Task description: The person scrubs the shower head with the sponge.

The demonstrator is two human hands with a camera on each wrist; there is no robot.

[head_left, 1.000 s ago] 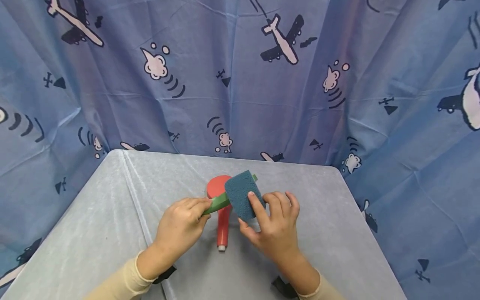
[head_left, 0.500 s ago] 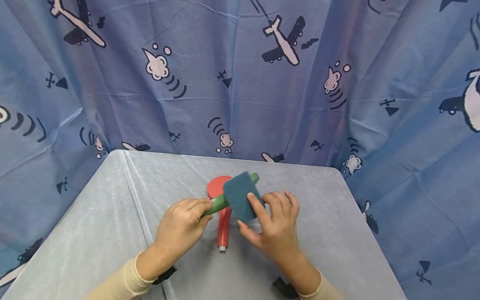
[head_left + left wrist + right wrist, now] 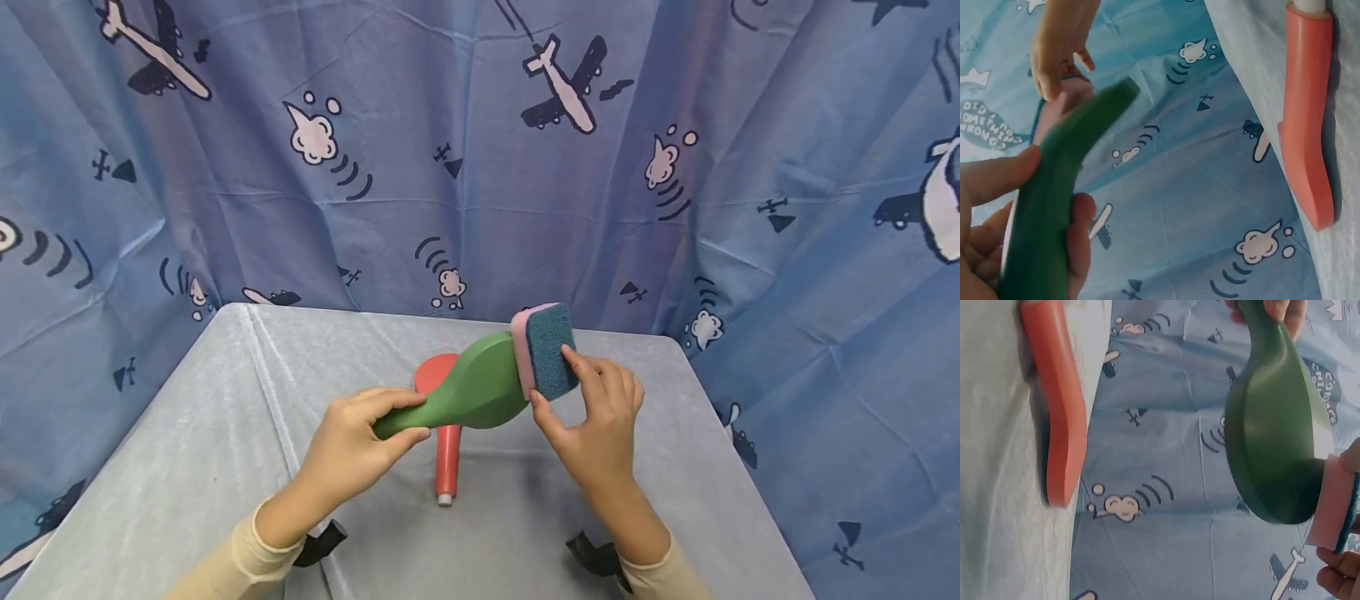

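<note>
A green handheld shower head [image 3: 480,383] is held above the table, its rounded head turned to the right. My left hand [image 3: 352,442] grips its handle between thumb and fingers. My right hand [image 3: 600,417] pinches a sponge [image 3: 551,350], pink on one side and dark blue on the other. In the right wrist view the pink layer [image 3: 1327,509] presses against the outer edge of the green head [image 3: 1272,437]. Behind and below lies a red shower head [image 3: 447,462] on the table, partly hidden by the green one; a pale fitting ends its handle.
Light grey cloth covers the table [image 3: 187,467]. Around its back and sides hangs a blue curtain [image 3: 405,167] printed with airplanes and clouds. Black straps [image 3: 321,543] are on both wrists.
The green shower head has rolled from edge-on to show its broad rounded surface. My right hand has shifted the sponge right and up, turning it so the pink layer shows. The red one stays put.
</note>
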